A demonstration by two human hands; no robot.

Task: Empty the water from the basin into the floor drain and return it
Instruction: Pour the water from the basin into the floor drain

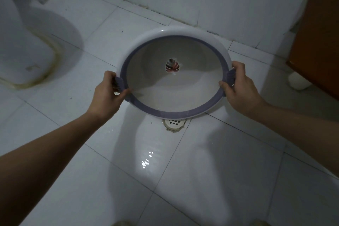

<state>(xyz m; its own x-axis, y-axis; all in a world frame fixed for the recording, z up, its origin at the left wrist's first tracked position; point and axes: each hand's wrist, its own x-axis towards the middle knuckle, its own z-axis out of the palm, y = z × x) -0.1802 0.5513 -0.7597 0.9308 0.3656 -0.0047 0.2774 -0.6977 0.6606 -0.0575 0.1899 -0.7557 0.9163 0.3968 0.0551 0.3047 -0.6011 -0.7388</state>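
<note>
Basin [174, 82]: a round, white plastic bowl with a grey-violet rim band and a leaf picture at the bottom, held in the air and tilted so its near edge hangs lowest, directly above the floor drain [174, 124]. The left hand [108, 95] is clenched around the ribbed handle on the side of the rim away from the wooden cabinet [319, 29]; the right hand [240, 86] clasps the matching handle on the cabinet side, thumb over the rim. Each grip is thus a full wrap on a handle.

Judging by the thin wall and easy two-hand hold, the basin is light and fairly stiff, though a wide plastic rim may flex if only one side is taken. Little or no water seems to be left inside; I cannot tell for certain. The floor on the near side of the drain shines wet, so wet plastic is likely slippery; the ribbed handles look like the safest hold. The toilet [27, 46] stands well apart from the drain, opposite the cabinet.
</note>
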